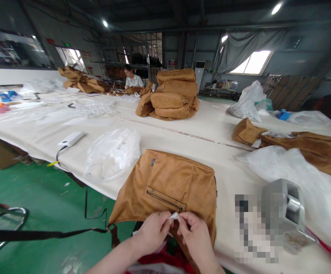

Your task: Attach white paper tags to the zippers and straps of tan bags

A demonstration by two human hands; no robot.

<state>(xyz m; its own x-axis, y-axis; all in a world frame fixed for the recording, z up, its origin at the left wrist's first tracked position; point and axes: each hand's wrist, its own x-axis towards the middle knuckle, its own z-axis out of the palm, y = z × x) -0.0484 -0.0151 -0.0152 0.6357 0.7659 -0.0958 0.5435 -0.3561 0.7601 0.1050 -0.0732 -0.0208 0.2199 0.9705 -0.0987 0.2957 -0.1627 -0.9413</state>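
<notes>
Factory floor, no doubt about it: a stack of tan bags (174, 95) sits on a long cloth-covered worktable (199, 131). Left of the stack, a seated worker (133, 80) among more bags; right of it, plastic sacks (247, 101); nearer than it, another tan bag (168, 182); overhead, bare rafters and hall lamps.

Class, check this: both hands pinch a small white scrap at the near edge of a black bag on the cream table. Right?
No: the head view shows the bag is tan, not black. The left hand and right hand do pinch the white scrap.
</notes>
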